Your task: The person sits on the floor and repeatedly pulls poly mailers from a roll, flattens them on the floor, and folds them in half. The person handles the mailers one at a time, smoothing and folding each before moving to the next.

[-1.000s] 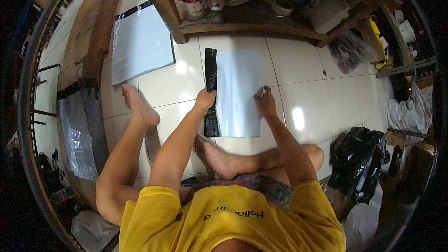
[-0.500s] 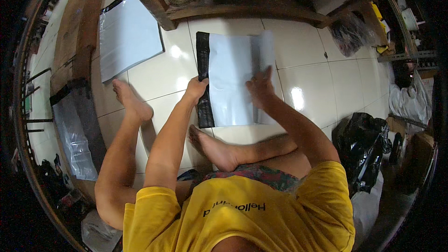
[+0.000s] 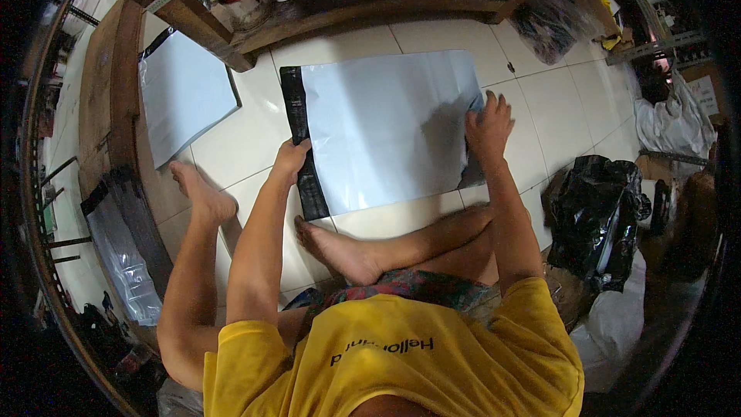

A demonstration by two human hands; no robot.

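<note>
We sit on the tiled floor (image 3: 255, 127) with a white plastic mailing bag (image 3: 382, 127) lying flat just beyond our feet. Our left hand (image 3: 292, 157) pinches the bag's black strip (image 3: 302, 150) at its left edge. Our right hand (image 3: 488, 122) presses flat, fingers spread, on the bag's right edge. Another pale bag (image 3: 181, 93) lies further left.

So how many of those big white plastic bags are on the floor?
2. One white bag lies flat under both hands, left hand at its black end, right hand at the other. A second bag lies further left. More may be hidden.
</note>
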